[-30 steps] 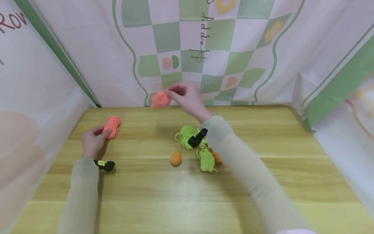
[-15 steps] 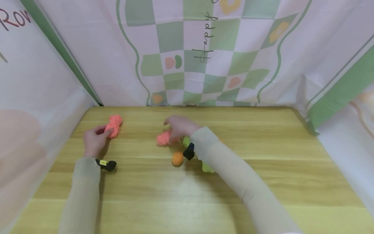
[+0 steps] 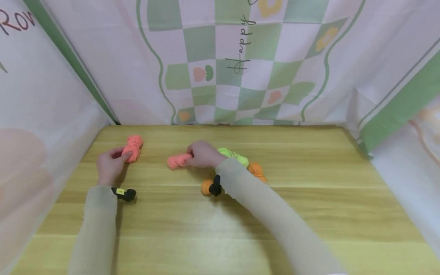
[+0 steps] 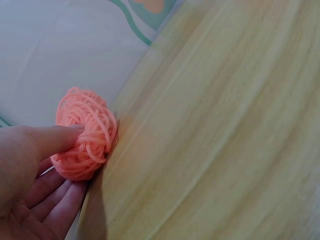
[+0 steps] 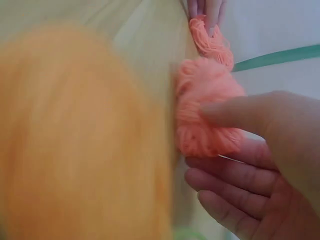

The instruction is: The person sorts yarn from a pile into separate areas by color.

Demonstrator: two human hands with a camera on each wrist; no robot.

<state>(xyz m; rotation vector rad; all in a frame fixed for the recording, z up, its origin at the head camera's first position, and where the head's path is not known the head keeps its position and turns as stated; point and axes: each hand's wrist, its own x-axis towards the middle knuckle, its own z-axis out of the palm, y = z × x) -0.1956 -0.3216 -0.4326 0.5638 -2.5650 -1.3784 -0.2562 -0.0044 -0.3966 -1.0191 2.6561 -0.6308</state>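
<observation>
In the head view, the left hand (image 3: 110, 167) had its grip clamped on a coral skein (image 3: 132, 149) on the surface (image 3: 206, 236), likely steadying it; nearer the middle, the right hand (image 3: 203, 154) pinched a second coral skein (image 3: 177, 161). "Happy" ran sideways up the backdrop (image 3: 230, 46). The left wrist view showed thumb opposing fingers; the right, a similar pinch, perhaps sparing the winding.

Beige slvs (image 3: 99, 225); blk wrist cams (image 3: 129, 195), L w/ yel. label (image 3: 120, 191), prob.

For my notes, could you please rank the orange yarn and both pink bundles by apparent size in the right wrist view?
Orange yarn, near the camera
Right-hand pink bundle
Left-hand pink bundle
</observation>
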